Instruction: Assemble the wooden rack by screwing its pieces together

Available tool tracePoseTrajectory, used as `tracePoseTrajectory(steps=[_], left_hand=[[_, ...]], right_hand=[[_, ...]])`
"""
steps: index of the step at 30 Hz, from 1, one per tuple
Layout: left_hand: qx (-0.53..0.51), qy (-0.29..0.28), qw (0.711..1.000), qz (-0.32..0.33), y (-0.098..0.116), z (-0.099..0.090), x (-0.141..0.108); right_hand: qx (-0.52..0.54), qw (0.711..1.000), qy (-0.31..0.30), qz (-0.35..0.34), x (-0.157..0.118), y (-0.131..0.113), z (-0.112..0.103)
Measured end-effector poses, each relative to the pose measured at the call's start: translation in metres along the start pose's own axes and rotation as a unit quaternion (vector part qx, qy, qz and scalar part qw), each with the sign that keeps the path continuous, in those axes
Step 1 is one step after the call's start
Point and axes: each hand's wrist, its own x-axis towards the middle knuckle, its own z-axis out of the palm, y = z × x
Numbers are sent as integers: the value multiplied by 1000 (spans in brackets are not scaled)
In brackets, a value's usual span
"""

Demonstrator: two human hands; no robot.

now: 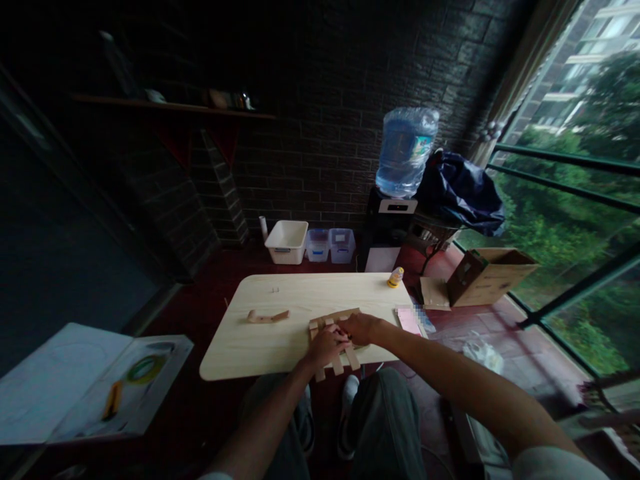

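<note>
Several flat brown strips (354, 361), wood or cardboard, lie across each other in a lattice at the table's near edge, and some ends stick out past it. My left hand (324, 347) is on the lattice, its fingers closed on the strips. Right beside it, my right hand (362, 328) reaches in from the right with fingers bent and pinched together against the strips. Whatever sits between those fingertips is hidden. Left of the hands, a loose bent brown strip (269, 317) rests on the pale wooden table (230, 347).
A yellow-capped bottle (395, 277) stands at the table's far right corner, with a pink sheet (409, 321) nearer. Tiny pieces (275, 290) lie near the back. An open white case (145, 373) is at the left. Behind are bins (287, 243) and a water dispenser (390, 227).
</note>
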Motion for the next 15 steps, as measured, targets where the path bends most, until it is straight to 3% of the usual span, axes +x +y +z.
tracePoseTrajectory(steps=[6,15], left_hand=[[11,1,1000,-8,0,-1,-2],[11,-9,1000,6,1,-4,-2]], right_hand=[[-58,998,23,-7,4,0,4],[-54,997,28,45,4,-6,8]])
